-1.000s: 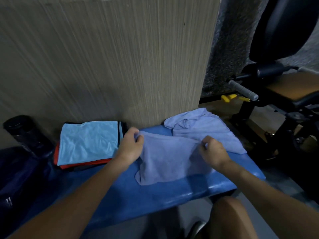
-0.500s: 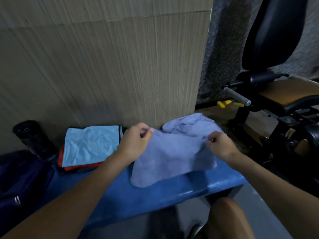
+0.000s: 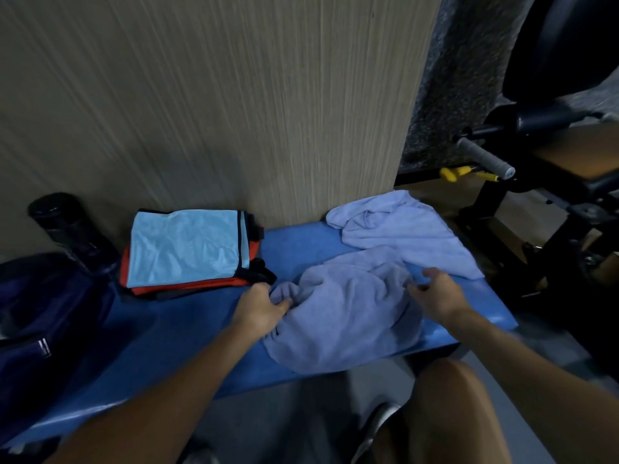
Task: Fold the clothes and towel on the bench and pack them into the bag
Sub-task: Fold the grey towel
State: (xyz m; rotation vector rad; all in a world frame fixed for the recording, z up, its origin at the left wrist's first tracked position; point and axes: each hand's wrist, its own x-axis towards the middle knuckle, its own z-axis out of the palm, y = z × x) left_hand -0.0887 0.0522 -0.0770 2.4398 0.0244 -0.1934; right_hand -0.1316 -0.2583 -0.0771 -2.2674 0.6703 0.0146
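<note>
Far to your left the dark bag sits at the end of the bench, with the folded clothes stacked just beside it against the wall. Your left hand pinches a bunched edge of the lavender towel, thumb and fingers closed on the cloth. The towel lies crumpled between your hands, and its long axis runs away toward the bench's far right corner. Your right hand sits at the opposite edge, fingers loosely spread; whether it grips the cloth cannot be told. The left hand is nearer the bag. No writing is readable.
</note>
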